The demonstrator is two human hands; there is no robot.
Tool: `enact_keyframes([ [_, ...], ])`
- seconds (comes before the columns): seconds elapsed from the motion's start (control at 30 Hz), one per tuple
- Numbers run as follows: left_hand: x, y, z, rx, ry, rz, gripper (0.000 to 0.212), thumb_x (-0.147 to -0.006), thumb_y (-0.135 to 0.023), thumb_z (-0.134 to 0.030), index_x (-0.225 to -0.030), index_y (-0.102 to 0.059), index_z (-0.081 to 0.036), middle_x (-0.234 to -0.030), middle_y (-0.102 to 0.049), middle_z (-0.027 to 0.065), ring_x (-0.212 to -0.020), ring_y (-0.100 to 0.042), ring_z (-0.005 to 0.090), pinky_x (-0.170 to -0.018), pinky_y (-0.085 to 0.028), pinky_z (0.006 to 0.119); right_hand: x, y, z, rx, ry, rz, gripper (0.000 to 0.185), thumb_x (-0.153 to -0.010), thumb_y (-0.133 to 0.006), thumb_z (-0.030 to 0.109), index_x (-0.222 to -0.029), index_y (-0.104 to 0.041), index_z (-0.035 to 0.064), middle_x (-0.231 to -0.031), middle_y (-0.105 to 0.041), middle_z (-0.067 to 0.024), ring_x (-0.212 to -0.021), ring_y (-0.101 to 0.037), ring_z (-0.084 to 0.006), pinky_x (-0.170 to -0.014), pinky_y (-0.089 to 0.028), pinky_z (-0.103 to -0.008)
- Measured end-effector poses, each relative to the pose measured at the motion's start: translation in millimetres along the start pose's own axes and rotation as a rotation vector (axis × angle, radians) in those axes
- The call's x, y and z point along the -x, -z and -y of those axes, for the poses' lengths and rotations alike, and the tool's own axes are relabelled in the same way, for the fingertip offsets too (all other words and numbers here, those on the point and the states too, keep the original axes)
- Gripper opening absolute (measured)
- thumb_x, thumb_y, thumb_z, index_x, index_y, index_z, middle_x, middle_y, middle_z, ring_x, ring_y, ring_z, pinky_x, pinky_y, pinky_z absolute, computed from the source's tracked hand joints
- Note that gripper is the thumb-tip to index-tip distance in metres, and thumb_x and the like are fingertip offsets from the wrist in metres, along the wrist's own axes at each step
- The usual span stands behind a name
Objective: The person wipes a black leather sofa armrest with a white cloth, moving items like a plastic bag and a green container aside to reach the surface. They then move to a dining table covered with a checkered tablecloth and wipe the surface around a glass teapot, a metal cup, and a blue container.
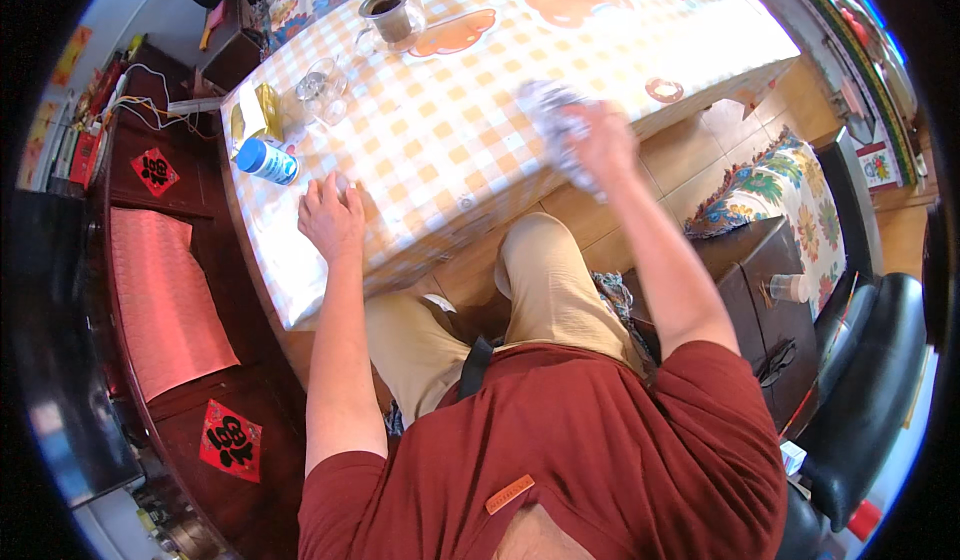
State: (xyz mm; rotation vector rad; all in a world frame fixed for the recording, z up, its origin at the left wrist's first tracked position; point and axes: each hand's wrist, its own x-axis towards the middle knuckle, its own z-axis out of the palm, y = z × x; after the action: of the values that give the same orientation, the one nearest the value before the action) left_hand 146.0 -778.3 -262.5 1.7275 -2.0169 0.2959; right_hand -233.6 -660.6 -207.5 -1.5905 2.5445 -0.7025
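Observation:
A gray-and-white cloth (551,121) is bunched under my right hand (600,140), which is blurred and grips it at the near edge of the table. The checked tablecloth (420,147) with bear prints covers the table. My left hand (331,215) rests on the tablecloth near its left end, fingers spread around a small clear thing that is partly hidden. Just beyond that hand lies a blue-lidded plastic container (268,161), tilted beside a gold tissue pack (256,114).
Clear glass cups (322,91) and a glass teapot with a metal strainer (391,20) stand on the far left part of the table. A dark wooden cabinet (180,185) is at the left. A flowered sofa cover (795,192) lies at the right.

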Motion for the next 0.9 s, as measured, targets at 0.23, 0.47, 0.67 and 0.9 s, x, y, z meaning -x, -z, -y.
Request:
enact_keyframes([
  [0.23,-1,4,-4,-0.011,0.011,0.027,0.04,-0.083,-0.063,-0.035,-0.121,-0.061,-0.023,-0.132,-0.052,0.0136,-0.122,-0.045,0.0414,-0.1,-0.036,0.054,19,-18,59,0.024,0.091,0.08,0.035,-0.075,-0.064,0.011,-0.107,-0.07,0.0251,-0.119,-0.056,-0.0089,-0.103,-0.054,-0.0314,-0.09,-0.047,-0.0413],
  [0.47,-3,0,10,0.007,-0.021,0.007,0.04,-0.084,-0.062,-0.035,-0.123,-0.06,-0.023,-0.131,-0.053,0.014,-0.121,-0.046,0.0414,-0.101,-0.037,0.052,59,-25,139,-0.107,0.508,0.395,0.041,-0.072,-0.063,0.009,-0.107,-0.07,0.0293,-0.121,-0.056,-0.0082,-0.108,-0.053,-0.0315,-0.091,-0.046,-0.0429],
  [0.67,-2,4,-2,0.013,-0.006,0.016,0.04,-0.085,-0.062,-0.035,-0.122,-0.06,-0.022,-0.131,-0.053,0.0138,-0.121,-0.045,0.0412,-0.1,-0.037,0.053,-57,-1,-22,0.054,-0.116,0.06,0.034,-0.08,-0.067,0.027,-0.114,-0.066,0.0339,-0.115,-0.057,-0.0062,-0.099,-0.06,-0.0273,-0.081,-0.052,-0.04],
  [0.9,-1,5,-3,-0.015,0.014,0.04,0.04,-0.086,-0.061,-0.036,-0.123,-0.06,-0.023,-0.133,-0.051,0.0119,-0.123,-0.044,0.0376,-0.101,-0.035,0.052,-27,-26,50,0.133,0.018,0.032,0.029,-0.08,-0.069,0.031,-0.109,-0.069,0.0293,-0.12,-0.055,-0.0088,-0.106,-0.054,-0.0321,-0.089,-0.049,-0.0428],
])
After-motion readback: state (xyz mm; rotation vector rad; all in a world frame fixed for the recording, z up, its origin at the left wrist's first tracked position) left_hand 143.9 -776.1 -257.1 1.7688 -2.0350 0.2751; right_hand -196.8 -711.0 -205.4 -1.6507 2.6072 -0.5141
